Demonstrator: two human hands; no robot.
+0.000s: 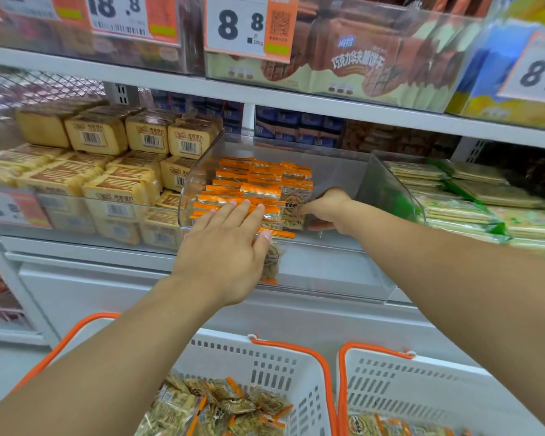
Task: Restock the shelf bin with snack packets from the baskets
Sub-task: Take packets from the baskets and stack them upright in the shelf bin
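A person restocks a clear shelf bin [343, 171] at the centre of the frame, where orange-edged snack packets [258, 184] stand in tight overlapping rows against the bin's left wall. The left hand [227, 247] lies spread and flat, fingers straight, pressing on the front rows, apparently to keep the slippery packets from sliding forward over the low front lip; one packet [271, 262] hangs below the palm at the bin's front edge. The right hand [324, 210], reaching in from the right of the frame, pinches a single packet [293, 209] at the right end of the stack, seemingly to seat it upright beside its neighbours. The right half of the bin stands unfilled. Along the bottom of the frame, two white baskets with orange handles, one at lower centre [265, 369] and one at lower right [422, 388], hold more loose packets within easy reach, which suggests the job is far from finished.
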